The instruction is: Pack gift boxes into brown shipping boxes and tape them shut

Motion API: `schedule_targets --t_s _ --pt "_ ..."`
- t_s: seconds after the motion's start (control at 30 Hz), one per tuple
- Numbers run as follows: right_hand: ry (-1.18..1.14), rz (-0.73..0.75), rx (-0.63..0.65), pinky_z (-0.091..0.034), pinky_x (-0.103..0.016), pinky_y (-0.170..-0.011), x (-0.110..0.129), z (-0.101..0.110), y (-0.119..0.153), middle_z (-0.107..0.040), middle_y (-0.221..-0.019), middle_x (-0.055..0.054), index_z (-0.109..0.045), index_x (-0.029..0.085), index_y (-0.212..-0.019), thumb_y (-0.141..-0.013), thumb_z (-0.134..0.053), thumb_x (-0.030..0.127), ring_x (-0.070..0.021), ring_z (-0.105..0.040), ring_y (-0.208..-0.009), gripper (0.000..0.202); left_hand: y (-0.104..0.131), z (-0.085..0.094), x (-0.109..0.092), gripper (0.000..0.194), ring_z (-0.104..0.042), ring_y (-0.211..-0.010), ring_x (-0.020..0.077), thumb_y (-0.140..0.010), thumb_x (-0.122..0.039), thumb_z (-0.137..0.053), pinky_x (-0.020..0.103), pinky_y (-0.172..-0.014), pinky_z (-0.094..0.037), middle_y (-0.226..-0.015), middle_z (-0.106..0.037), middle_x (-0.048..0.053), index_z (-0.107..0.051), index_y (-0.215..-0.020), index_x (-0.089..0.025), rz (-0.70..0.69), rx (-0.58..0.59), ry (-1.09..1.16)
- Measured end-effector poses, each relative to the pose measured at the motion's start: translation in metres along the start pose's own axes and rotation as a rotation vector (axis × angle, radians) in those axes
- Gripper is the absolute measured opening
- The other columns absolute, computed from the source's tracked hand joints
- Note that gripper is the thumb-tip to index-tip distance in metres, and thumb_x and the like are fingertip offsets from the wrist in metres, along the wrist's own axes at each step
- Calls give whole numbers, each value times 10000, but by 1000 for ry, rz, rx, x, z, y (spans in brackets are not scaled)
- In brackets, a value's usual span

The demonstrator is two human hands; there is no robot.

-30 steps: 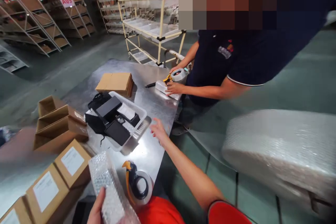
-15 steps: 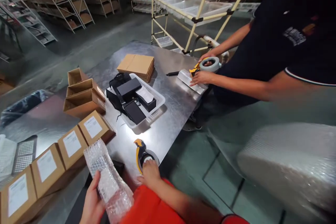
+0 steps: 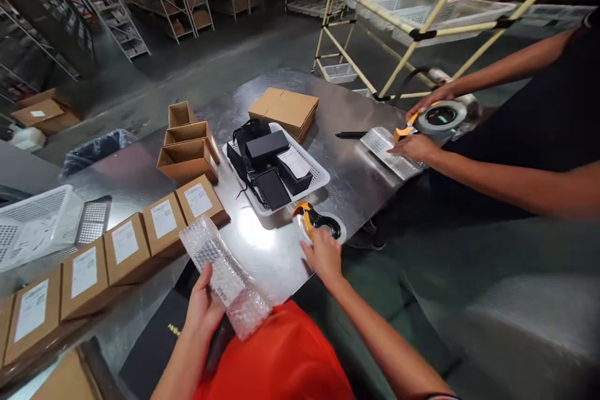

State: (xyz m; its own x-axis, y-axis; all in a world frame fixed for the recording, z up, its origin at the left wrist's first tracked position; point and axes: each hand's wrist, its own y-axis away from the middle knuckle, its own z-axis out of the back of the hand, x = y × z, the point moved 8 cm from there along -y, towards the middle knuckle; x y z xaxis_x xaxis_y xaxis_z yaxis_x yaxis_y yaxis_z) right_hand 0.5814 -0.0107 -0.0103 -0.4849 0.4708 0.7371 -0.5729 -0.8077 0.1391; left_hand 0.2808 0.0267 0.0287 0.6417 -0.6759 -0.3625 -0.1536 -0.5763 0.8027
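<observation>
My left hand (image 3: 205,307) grips a bubble-wrapped package (image 3: 227,278) over the near table edge. On the right, my right hand (image 3: 327,255) has its fingers on a tape dispenser (image 3: 307,220) with a yellow and black body and a clear roll, at the table edge. Just beyond the dispenser stands a white basket (image 3: 321,178) filled with black boxes (image 3: 268,147) and a folded white paper (image 3: 294,163). Shipping labels show on a row of closed brown boxes (image 3: 162,219) to the left of the package.
Open cartons (image 3: 187,159) and flat cardboard (image 3: 284,109) stand on the metal table (image 3: 349,190). At the right, a co-worker's hands (image 3: 419,149) hold another tape dispenser (image 3: 441,115) over bubble wrap (image 3: 391,153). A white crate (image 3: 68,219) sits far left.
The view has shifted left. My right hand has moved the tape dispenser forward, closer to the basket. The wrapped package remains in my left hand.
</observation>
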Motion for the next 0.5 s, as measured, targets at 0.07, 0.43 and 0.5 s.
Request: schedule_targets --t_s 0.07,0.43,0.5 --pt "-290 -2 182 -434 -456 -911 28 -21 20 -646 -1047 -135 -642 179 -1004 -790 -580 442 -291 -577 -1008 345 -1 -4 3 137 -701 -651 186 -864 -161 -564 365 -834 -566 -709 -742 66 -669 -786 -119 -20 -35 13" --pt "-1362 -385 342 -485 -406 -933 82 -91 93 -710 -1019 -71 -655 200 -984 -647 -799 500 -242 -651 -984 474 19 -12 -20 229 -680 -725 171 -580 -91 -769 273 -738 -547 -740 -734 13 -688 -785 -152 -305 57 -75" --pt "-1329 -355 369 -489 -404 -926 81 -87 86 -713 -999 -73 -665 195 -986 -660 -783 520 -242 -653 -977 475 23 -12 -31 275 -685 -750 180 -573 -118 -792 280 -743 -547 -767 -739 6 -694 -824 -172 -365 72 -86"
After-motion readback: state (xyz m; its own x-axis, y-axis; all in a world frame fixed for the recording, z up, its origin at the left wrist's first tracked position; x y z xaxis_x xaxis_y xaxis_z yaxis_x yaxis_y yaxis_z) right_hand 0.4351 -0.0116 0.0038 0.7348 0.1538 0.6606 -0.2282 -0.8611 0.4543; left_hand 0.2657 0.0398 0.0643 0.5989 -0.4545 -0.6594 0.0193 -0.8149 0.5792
